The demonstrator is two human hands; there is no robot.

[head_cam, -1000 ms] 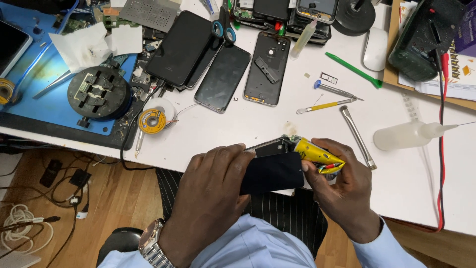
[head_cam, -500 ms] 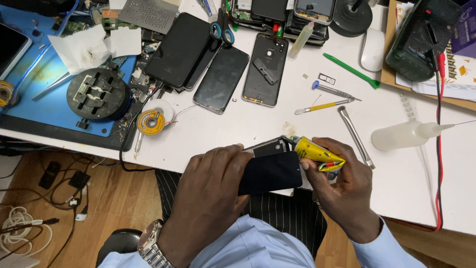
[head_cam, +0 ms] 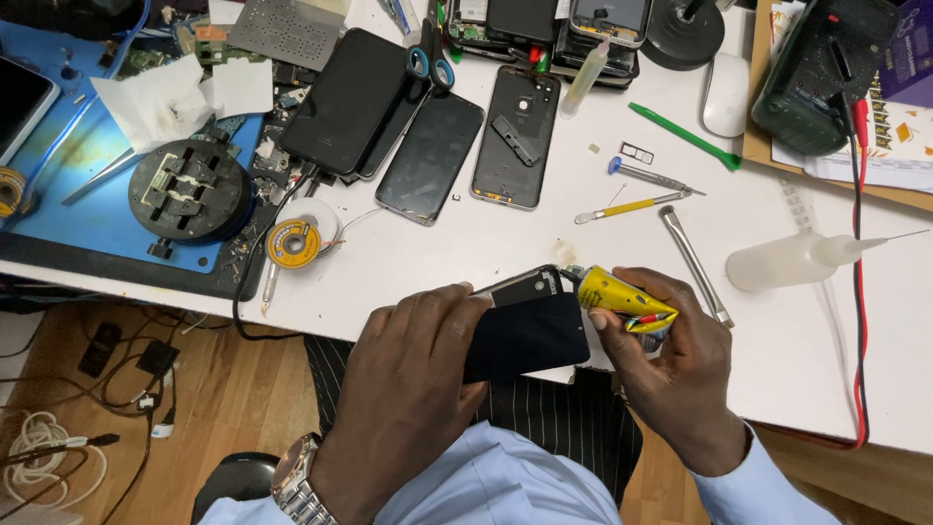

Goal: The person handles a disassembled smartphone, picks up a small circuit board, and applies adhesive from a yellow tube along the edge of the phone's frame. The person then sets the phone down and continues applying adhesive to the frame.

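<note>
Two hands meet at the table's near edge. Head view: the left hand (head_cam: 413,389) wraps its fingers over a dark phone (head_cam: 525,326), held just past the white table (head_cam: 466,262) rim, above the lap. The right hand (head_cam: 675,374) pinches a yellow glue tube (head_cam: 622,297), its fingers pressed together on the tube and its nozzle touching the phone's upper right corner. Bare tabletop lies directly behind the hands. Farther back lie a solder spool (head_cam: 293,243), a metal bar (head_cam: 692,262), a squeeze bottle (head_cam: 797,261) and a phone back (head_cam: 517,136). A red cable (head_cam: 859,292) runs along the right side.
</note>
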